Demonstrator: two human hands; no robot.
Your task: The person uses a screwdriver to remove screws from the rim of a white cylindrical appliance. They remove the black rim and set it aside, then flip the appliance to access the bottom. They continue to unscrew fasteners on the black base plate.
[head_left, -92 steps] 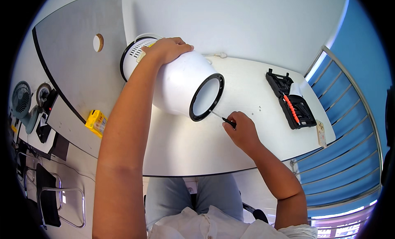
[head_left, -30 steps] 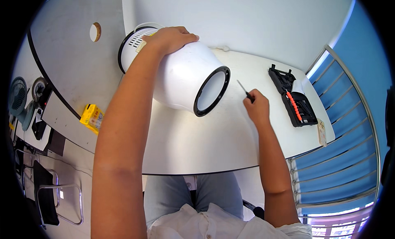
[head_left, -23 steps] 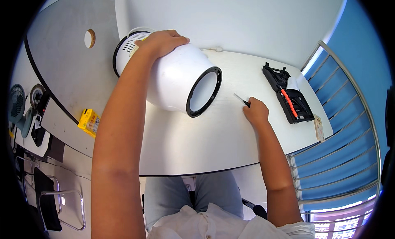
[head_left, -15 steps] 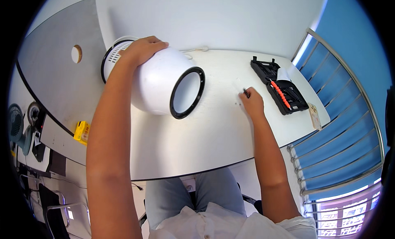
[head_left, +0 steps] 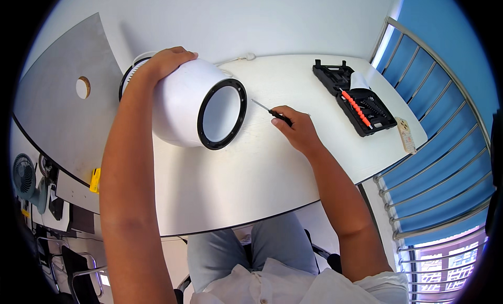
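Right fingers (head_left: 283,111) grasping screwdriver (head_left: 274,114), narrow gap from tip (head_left: 253,100) to black rim (head_left: 242,102), left fingers (head_left: 181,56) unclenched atop white drum (head_left: 178,105)

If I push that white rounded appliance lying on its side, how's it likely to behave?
The white appliance would probably roll, since its bulging body lies sideways, though the left hand on top may steady it. Its smooth shell looks stiff and perhaps slippery. Weight is hard to judge.
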